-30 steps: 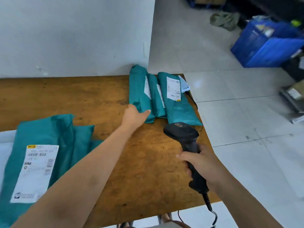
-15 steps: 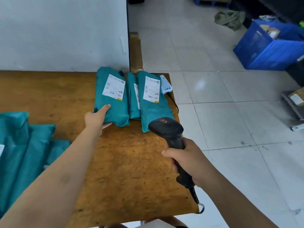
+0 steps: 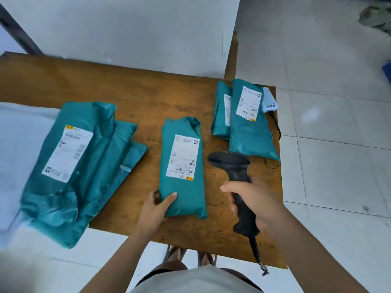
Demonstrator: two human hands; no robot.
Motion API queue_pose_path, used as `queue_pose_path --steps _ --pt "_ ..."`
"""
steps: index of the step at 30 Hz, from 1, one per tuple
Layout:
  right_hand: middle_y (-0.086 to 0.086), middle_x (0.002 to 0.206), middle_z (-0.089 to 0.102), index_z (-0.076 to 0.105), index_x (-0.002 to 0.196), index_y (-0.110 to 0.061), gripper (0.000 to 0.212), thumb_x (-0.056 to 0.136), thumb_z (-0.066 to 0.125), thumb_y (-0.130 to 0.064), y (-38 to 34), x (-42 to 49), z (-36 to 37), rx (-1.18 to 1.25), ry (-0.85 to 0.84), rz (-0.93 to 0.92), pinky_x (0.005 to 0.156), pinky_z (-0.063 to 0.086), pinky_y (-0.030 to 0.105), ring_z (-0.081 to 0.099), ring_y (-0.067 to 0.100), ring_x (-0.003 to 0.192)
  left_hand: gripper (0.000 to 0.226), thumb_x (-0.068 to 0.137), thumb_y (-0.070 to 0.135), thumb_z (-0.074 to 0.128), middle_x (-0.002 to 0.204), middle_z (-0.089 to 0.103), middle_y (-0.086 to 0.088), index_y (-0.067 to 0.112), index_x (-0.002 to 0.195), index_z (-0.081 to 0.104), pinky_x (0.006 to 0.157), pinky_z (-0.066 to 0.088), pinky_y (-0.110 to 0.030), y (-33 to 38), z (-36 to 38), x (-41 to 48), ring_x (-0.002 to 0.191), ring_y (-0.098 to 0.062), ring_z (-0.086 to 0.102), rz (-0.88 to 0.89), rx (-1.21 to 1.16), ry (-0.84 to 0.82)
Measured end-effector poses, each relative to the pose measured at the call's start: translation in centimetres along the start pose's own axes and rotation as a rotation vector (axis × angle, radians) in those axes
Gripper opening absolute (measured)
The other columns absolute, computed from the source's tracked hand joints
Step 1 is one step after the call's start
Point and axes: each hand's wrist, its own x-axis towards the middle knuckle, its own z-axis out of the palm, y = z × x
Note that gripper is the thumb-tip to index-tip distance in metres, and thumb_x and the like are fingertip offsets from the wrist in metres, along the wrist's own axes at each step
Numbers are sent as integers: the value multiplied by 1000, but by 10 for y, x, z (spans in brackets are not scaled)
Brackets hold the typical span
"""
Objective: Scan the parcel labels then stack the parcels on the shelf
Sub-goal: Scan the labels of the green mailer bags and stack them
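Note:
A teal parcel (image 3: 183, 166) lies lengthwise in the middle of the wooden table (image 3: 131, 96), its white label facing up. My left hand (image 3: 155, 206) grips its near end, thumb on top. My right hand (image 3: 254, 199) holds a black barcode scanner (image 3: 234, 168) by the handle, its head just right of the parcel's label. Two more teal parcels (image 3: 247, 121) lie side by side at the table's far right corner. A larger pile of teal parcels (image 3: 76, 166) rests at the left, hanging over the near edge.
A small white device with a black cable (image 3: 269, 100) sits at the far right corner. A white wall (image 3: 127, 28) backs the table. Pale cloth (image 3: 17, 155) lies under the left pile. Tiled floor (image 3: 338, 144) opens to the right; my feet (image 3: 190, 254) show under the table.
My left hand has pulled one parcel from the far right group toward me, to the middle of the table. The view has tilted down and left. The scanner stays in my right hand.

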Motion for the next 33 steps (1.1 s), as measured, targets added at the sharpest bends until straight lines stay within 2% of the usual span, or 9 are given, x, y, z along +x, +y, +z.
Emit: queue_pose_path --steps 2,8,10,12,16,22,25,30,33 --pt "6 48 49 53 74 -3 16 83 65 -10 3 -3 12 50 -8 23 40 39 21 43 15 36 95 57 57 80 127 57 -4 17 133 40 86 55 -38 3 -7 -1 107 -20 61 53 44 -16" --pt "6 52 49 59 84 -2 9 83 65 -9 -1 -12 41 33 0 -19 46 40 26 44 16 40 106 62 40 85 136 51 -9 10 144 26 96 50 -40 34 -7 23 116 -25 57 7 199 -8" --pt "7 52 49 60 84 -3 8 83 65 -9 -3 -14 46 15 9 -31 47 39 26 44 17 41 99 56 35 90 131 55 -8 8 136 37 95 51 -40 44 -9 35 112 -24 59 -43 231 -47" --pt "5 51 49 59 83 -4 7 84 65 -8 -3 -16 49 20 23 -32 46 39 26 43 17 41 82 52 32 92 118 63 -3 9 118 50 91 53 -37 55 -19 44 101 -21 63 -90 274 -140" --pt "4 49 49 59 84 -6 6 84 64 -7 -3 -20 47 60 63 -16 43 39 23 43 16 40 101 29 46 93 112 67 -1 12 116 55 94 52 -38 74 -41 60 101 -20 65 -118 391 -324" --pt "4 49 51 60 84 -7 5 85 65 -8 0 -22 34 101 115 -30 43 41 21 45 15 38 86 27 27 96 100 75 -3 13 105 65 82 56 -30 116 -81 54 94 -19 71 -42 482 -611" --pt "4 50 51 59 83 -7 6 85 65 -8 1 -23 26 124 126 -57 45 40 24 45 16 40 67 44 7 89 96 76 -2 11 106 63 76 58 -27 143 -91 46 89 -16 72 -45 755 -776" --pt "5 51 51 59 85 -6 7 84 66 -9 2 -23 20 139 115 -61 45 39 24 44 17 40 82 51 27 89 119 65 9 30 126 56 98 50 -39 172 -45 58 110 -16 62 141 1427 -858" --pt "6 53 51 58 84 -6 9 83 66 -9 7 -23 17 137 102 -30 44 40 23 44 17 41 91 67 27 81 141 47 3 28 145 36 107 39 -41 172 -7 67 128 -23 46 464 1543 -619"
